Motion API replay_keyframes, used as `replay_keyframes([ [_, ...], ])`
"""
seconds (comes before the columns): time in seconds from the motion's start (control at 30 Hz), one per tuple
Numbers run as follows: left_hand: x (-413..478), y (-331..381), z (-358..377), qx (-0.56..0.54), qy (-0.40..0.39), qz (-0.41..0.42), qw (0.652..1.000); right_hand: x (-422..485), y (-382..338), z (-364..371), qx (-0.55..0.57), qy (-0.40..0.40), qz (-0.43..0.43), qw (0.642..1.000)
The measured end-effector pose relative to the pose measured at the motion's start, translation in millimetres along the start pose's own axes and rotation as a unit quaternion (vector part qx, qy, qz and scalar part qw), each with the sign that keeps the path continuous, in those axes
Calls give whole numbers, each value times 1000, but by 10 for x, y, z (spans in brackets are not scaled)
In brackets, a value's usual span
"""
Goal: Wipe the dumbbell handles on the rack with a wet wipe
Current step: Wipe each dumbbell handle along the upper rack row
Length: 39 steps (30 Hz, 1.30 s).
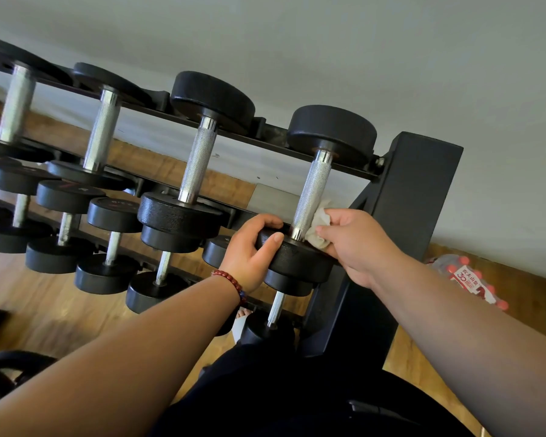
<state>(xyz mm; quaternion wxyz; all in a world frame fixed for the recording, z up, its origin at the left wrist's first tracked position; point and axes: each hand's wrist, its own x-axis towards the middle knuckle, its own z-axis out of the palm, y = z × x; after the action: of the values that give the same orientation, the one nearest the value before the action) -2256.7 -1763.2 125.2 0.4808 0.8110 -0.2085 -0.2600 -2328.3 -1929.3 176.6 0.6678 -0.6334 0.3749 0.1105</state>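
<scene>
Knurled silver dumbbell handle [311, 197], at the right end of the black steel rack's [416, 171] top tier, was touched low down by a crumpled white wet wipe [319, 227] pinched in the right hand [356, 244]. Its round black front weight [297, 257] was gripped by the left hand [249, 250].

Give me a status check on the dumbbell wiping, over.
Left hand grips near black round head of rightmost top-row dumbbell. Right hand pinches crumpled white wet wipe against lower end of its knurled silver metal handle. Nothing blocks the handle above.
</scene>
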Motion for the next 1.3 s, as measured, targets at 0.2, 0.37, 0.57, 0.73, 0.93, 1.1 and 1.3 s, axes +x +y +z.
replay_keyframes([
  [0.2,-5,8,-23,-1,-11,-10,1000,168,13,38,-65,41,21,997],
  [0.37,-18,19,-41,3,-19,-23,1000,178,6,79,16,45,48,998],
  [0.57,-35,44,-36,11,-21,-26,999,74,-29,104,65,67,35,995],
  [0.73,-49,89,-85,18,-32,-27,999,136,-17,95,96,69,19,993],
  [0.93,-14,271,-54,15,-3,-8,1000,128,125,85,70,62,-15,996],
  [1.1,-6,271,0,52,12,-3,999,188,109,79,82,77,-37,993],
  [1.3,1,284,6,66,16,-2,998,220,173,79,78,95,-36,992],
])
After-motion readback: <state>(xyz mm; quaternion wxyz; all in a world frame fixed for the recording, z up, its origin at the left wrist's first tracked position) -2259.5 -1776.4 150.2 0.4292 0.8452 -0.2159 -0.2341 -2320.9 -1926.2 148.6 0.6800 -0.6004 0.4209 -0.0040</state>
